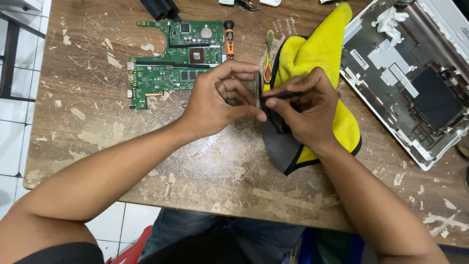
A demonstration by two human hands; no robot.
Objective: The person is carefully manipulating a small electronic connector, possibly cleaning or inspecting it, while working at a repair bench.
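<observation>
My left hand [220, 100] grips a thin flat metal-edged part [257, 90] held upright on edge above the wooden table [97, 122]. My right hand [305, 105] pinches a slim black tool [281, 95] whose tip meets that part. Both hands hover over a yellow cloth with grey underside [312, 54]. A green circuit board [171, 63] lies just left of my left hand.
An orange-handled screwdriver [229, 41] lies beside the board. A yellow-and-red small tool [268, 61] rests at the cloth's edge. An opened white laptop shell [410, 78] fills the right. Black objects [161, 7] sit at the table's far edge. Tiled floor lies left.
</observation>
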